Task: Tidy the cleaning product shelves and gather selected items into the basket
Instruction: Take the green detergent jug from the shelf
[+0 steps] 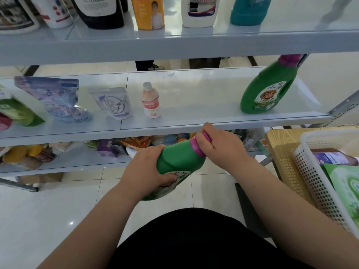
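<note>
Left hand (147, 167) grips tilted green bottle (178, 162) body, right hand (223, 146) fingers curled around its pink cap (198, 146), basket (318, 183) at right.

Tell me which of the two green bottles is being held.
The nearer bottle: left hand grips its body, right hand its pink cap. The far bottle stands rightmost on the middle shelf.

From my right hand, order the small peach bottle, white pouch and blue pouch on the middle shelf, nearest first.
From the right hand:
1. small peach bottle, mid-shelf, up and left.
2. white pouch, left of that bottle.
3. blue pouch, farthest left.
</note>
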Demonstrator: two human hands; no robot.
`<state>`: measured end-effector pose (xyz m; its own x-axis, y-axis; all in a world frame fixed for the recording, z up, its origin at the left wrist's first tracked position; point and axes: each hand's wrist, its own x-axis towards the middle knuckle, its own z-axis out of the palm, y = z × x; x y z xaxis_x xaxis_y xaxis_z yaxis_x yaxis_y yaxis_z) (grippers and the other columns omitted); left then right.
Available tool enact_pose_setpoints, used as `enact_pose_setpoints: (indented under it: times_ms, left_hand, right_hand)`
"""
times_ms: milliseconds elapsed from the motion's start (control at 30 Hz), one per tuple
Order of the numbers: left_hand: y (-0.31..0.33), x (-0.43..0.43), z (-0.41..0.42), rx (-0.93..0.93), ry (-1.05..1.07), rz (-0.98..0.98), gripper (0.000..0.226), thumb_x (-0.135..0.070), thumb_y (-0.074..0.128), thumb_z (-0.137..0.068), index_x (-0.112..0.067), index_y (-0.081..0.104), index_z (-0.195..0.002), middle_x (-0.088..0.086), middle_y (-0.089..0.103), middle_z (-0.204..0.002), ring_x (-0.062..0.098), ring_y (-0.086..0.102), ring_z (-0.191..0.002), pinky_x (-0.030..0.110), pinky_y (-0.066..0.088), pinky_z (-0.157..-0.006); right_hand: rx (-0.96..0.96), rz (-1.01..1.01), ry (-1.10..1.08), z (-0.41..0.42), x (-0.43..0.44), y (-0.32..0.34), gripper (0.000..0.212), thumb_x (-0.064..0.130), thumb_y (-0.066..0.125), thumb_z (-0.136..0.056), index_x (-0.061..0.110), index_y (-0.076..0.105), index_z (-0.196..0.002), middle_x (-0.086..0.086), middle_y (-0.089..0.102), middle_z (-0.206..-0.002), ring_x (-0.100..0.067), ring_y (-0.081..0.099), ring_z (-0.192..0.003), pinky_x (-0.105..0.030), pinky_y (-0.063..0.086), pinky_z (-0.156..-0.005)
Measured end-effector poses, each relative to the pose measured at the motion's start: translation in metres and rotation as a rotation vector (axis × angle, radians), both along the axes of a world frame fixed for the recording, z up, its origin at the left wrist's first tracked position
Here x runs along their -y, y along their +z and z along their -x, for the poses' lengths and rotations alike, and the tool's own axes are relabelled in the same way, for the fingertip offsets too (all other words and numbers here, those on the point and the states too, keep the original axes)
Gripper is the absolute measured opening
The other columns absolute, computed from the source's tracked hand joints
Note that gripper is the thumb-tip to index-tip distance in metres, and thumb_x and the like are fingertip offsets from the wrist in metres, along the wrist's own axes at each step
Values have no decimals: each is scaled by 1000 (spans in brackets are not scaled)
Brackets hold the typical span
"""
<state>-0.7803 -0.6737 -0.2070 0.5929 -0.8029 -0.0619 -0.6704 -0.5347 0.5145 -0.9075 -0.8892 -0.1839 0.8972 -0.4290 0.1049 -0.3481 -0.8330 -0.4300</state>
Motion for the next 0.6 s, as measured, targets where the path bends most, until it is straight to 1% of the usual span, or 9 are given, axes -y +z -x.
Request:
enact_pose_setpoints:
  times_ms: [100,167,200,267,333,367,433,533,600]
  left_hand:
    - [-3,1,3,-11,33,24,80,-58,84,-64,-34,50,-132,-14,57,-115,12,50,-104,34,47,-94]
    - [-4,-1,1,-43,73,64,79,-58,84,-64,-37,47,-130,-19,52,-110,10,51,-99,31,46,-86]
    - [-3,-2,-1,-57,102,86,79,-59,85,-64,-39,46,-130,-22,51,-108,9,51,-97,30,45,-83]
    - [1,-5,-8,-166,168,139,80,-68,82,-62,-47,44,-130,-32,51,-103,1,52,-89,26,44,-76]
    - [11,-8,-13,-363,231,223,75,-82,75,-56,-60,45,-121,-37,57,-98,-10,55,-89,20,46,-72]
    - [15,-8,-14,-452,260,264,66,-86,72,-54,-68,47,-113,-36,61,-94,-10,58,-89,18,47,-70]
    - [19,-7,-12,-569,288,313,41,-87,67,-63,-79,47,-98,-39,66,-88,-11,63,-85,15,48,-67]
    - [14,-4,-7,-721,306,360,18,-72,58,-84,-75,52,-102,-40,64,-91,-14,65,-83,5,48,-62]
    - [5,1,-2,-853,254,363,21,-58,64,-93,-75,56,-103,-34,70,-98,-11,68,-89,7,52,-66]
  right_hand:
    - [-26,-160,-80,-6,0,0,40,59,32,-101,24,51,-99,2,61,-76,-23,60,-73,-35,48,-64]
    - [89,-445,-103,-5,-4,0,44,69,33,-94,31,54,-102,6,65,-88,-16,63,-82,-36,52,-70]
    - [167,-605,-113,-4,-7,-2,44,71,36,-92,35,55,-108,9,65,-96,-11,64,-88,-31,54,-73]
    - [200,-804,-107,1,-16,-12,48,73,40,-90,40,52,-123,13,64,-113,2,63,-97,-18,51,-79]
    - [84,-933,-101,8,-30,-32,44,72,46,-92,47,48,-128,15,64,-120,4,62,-106,-25,50,-90]
    - [49,-1017,-136,12,-37,-44,33,68,50,-94,52,49,-124,15,68,-117,-2,65,-107,-32,52,-94]
    - [100,-1153,-254,21,-50,-59,12,53,56,-98,59,57,-109,9,76,-100,-14,73,-97,-42,58,-91]
    - [286,-1245,-420,35,-58,-67,9,44,60,-90,44,67,-95,-1,71,-78,-28,70,-80,-46,59,-77]
    - [391,-1268,-522,49,-56,-68,13,44,63,-87,39,70,-96,-3,67,-75,-28,65,-76,-47,57,-78]
